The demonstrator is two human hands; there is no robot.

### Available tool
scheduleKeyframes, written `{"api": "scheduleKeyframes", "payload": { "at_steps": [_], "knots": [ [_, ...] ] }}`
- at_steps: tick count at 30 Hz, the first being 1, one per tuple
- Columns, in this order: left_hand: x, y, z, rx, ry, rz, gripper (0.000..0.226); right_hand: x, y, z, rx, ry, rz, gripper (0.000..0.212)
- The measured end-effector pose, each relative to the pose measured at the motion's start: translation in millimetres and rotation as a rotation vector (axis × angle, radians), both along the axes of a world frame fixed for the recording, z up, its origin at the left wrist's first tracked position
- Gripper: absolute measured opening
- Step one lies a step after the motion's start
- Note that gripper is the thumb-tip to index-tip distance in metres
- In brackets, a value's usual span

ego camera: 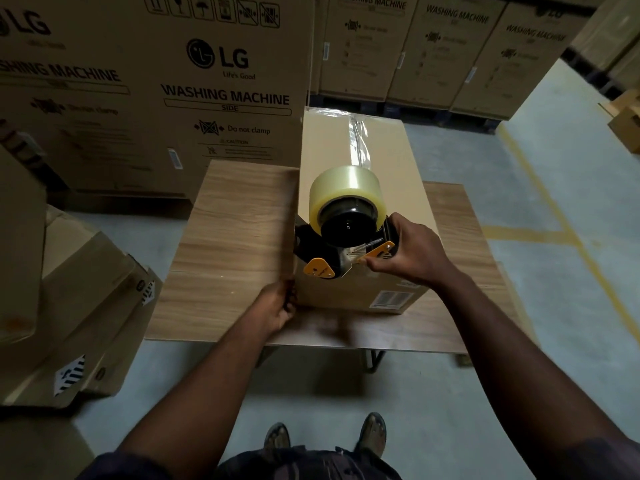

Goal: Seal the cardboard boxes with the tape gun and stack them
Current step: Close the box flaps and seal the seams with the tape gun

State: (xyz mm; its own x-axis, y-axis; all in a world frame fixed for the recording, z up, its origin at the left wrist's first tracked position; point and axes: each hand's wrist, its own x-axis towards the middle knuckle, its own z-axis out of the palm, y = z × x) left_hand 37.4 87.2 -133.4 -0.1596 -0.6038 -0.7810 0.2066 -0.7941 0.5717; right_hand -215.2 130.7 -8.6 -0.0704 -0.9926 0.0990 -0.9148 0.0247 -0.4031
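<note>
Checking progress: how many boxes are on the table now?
1: the cardboard box stands right of centre on the table, tape gun on top; a smaller one behind could be hidden.

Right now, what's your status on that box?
Right hand grips tape gun at box near edge. Left hand holds its corner. Tape laid along top. Nothing blocking.

large carton (pixel 221 84): "lg", "life's good", "washing machine", "side", "do not clamp", "caution". far cartons (pixel 450 46): "washing machine". left carton (pixel 52 64): "lg", "washing machine".
</note>
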Motion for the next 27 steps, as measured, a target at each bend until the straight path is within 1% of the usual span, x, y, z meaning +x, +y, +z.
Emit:
{"api": "scheduleKeyframes", "payload": {
  "at_steps": [2, 5, 7, 9, 11, 14, 16, 19, 21, 23, 25, 27],
  "knots": [
    [-1, -4, 9, -0.036, 0.045, 0.046, 0.027, 0, 1, -1, 0.005, 0.008, -0.006, 0.067],
    [4, -18, 33, -0.213, 0.063, 0.071, 0.027, 1, 1, -1, 0.008, 0.008, -0.005, 0.072],
    [4, -21, 41, -0.340, 0.054, 0.030, 0.030, 2, 1, 0, 0.008, 0.005, -0.005, 0.074],
    [0, -16, 37, -0.412, 0.022, -0.026, 0.020, 2, 2, 1, 0.012, 0.005, 0.000, 0.074],
    [-3, -8, 28, -0.410, -0.015, -0.039, 0.014, 3, 3, 3, 0.014, 0.007, 0.001, 0.072],
    [0, -3, 12, -0.347, -0.068, -0.077, 0.022, 4, 4, 5, 0.019, 0.013, 0.001, 0.072],
    [8, -3, 8, -0.316, -0.115, -0.124, 0.032, 5, 4, 5, 0.022, 0.017, 0.000, 0.072],
    [14, -6, 15, -0.333, -0.162, -0.078, 0.026, 3, 2, 3, 0.042, 0.011, -0.002, 0.073],
    [14, -13, 32, -0.448, -0.209, -0.011, 0.016, 3, 2, 4, 0.050, -0.007, 0.013, 0.070],
    [9, -19, 47, -0.622, -0.245, 0.000, 0.003, 3, 1, 8, 0.059, -0.034, 0.042, 0.060],
    [3, -21, 53, -0.755, -0.280, -0.062, 0.016, 5, 1, 14, 0.084, -0.053, 0.083, 0.045],
    [0, -18, 52, -0.830, -0.315, -0.135, 0.032, 5, 0, 18, 0.111, -0.045, 0.110, 0.039]
  ]
}}
